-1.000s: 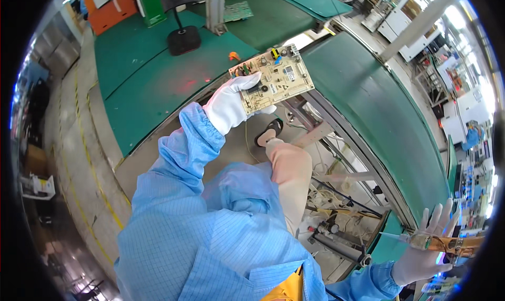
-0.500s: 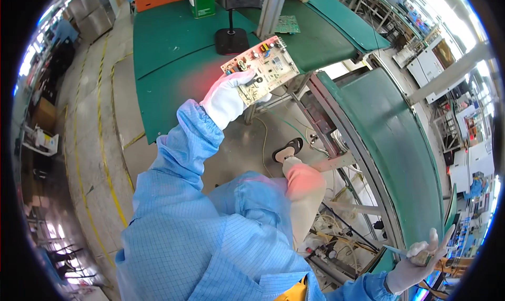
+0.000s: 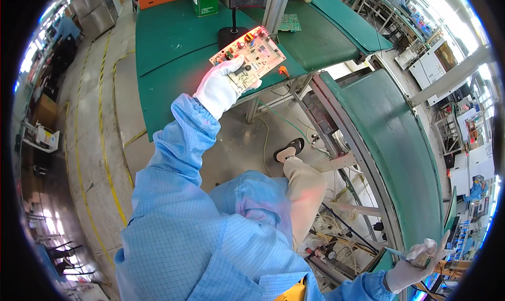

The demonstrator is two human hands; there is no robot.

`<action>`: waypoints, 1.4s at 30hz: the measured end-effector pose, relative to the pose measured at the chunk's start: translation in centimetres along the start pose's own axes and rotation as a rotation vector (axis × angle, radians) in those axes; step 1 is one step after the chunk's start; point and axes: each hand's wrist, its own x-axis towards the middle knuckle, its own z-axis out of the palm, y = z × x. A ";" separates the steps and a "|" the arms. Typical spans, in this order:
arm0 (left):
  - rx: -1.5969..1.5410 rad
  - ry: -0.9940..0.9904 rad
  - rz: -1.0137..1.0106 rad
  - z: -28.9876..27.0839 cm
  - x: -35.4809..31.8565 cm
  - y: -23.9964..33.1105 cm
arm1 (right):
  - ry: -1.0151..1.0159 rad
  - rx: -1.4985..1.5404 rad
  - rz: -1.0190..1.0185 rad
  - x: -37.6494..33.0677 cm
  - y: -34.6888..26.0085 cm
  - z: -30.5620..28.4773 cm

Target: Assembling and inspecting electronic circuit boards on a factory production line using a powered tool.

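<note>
Gripping a circuit board (image 3: pixel 261 54), the left hand (image 3: pixel 216 90) leaves far edges free.

green bench (image 3: pixel 163 93): black stand (image 3: pixel 228 37), perhaps green tin (image 3: pixel 206 0)

Circuit boards (image 3: pixel 260 59) and a conveyor belt (image 3: pixel 402 138) show an electronics workshop.

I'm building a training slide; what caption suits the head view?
White-gloved left hand holds a circuit board by a green table, the gloved right hand out to the side.
</note>
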 end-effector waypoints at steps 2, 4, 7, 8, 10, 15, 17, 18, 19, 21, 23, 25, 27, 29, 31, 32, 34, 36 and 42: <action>0.025 0.015 0.027 0.5 0.1 0.1 | -0.093 0.001 0.002 0.7 0.2 -1.5; -0.024 0.070 0.083 0.5 0.5 0.5 | -0.200 0.003 0.000 0.9 0.1 -1.5; -0.030 0.084 0.126 -0.7 1.3 1.4 | -0.219 -0.020 -0.032 0.9 0.0 -1.1; -0.023 0.071 0.146 -0.5 1.7 1.5 | -0.200 -0.033 -0.028 0.9 0.0 -1.2; -0.039 0.116 0.153 0.7 1.6 1.5 | -0.174 -0.041 -0.028 0.7 -0.1 -1.0; -0.055 0.067 0.150 -0.4 2.0 1.2 | -0.180 -0.067 -0.070 0.7 -0.2 -0.8; -0.060 0.070 0.120 -0.2 2.0 1.0 | -0.184 -0.072 -0.094 1.0 0.0 -1.4; -0.041 0.046 0.086 -0.3 1.8 0.9 | -0.207 -0.086 -0.091 1.2 0.3 -1.5; -0.057 0.005 0.054 -0.1 1.7 0.5 | -0.200 -0.072 -0.102 1.3 0.4 -1.3; -0.029 0.000 -0.028 1.3 0.8 -0.5 | -0.173 -0.130 -0.105 1.1 0.2 -0.9; -0.078 -0.083 -0.158 2.9 -0.3 -1.7 | -0.169 -0.141 -0.127 1.5 0.7 -1.4; -0.071 -0.207 -0.186 3.7 -0.6 -3.4 | -0.167 -0.156 -0.145 1.6 1.0 -1.6; -0.033 -0.274 -0.231 5.5 -1.4 -5.2 | -0.263 -0.127 -0.151 1.8 1.0 -1.7; 0.006 -0.353 -0.314 7.0 -1.5 -7.3 | -0.258 -0.114 -0.123 1.6 0.6 -1.0; 0.021 -0.382 -0.408 8.6 -2.1 -9.7 | -0.251 -0.102 -0.095 1.3 0.3 -0.3; 0.015 -0.372 -0.469 9.6 -2.7 -10.8 | -0.271 -0.082 -0.096 1.1 0.3 0.0; 0.015 -0.390 -0.607 10.9 -3.2 -13.3 | -0.279 -0.064 -0.101 1.0 0.2 0.5; 0.020 -0.447 -0.716 12.9 -4.5 -14.8 | -0.276 -0.056 -0.111 0.9 0.4 0.9; -0.015 -0.632 -0.941 15.6 -8.2 -20.5 | -0.283 -0.097 -0.096 0.5 -0.1 2.7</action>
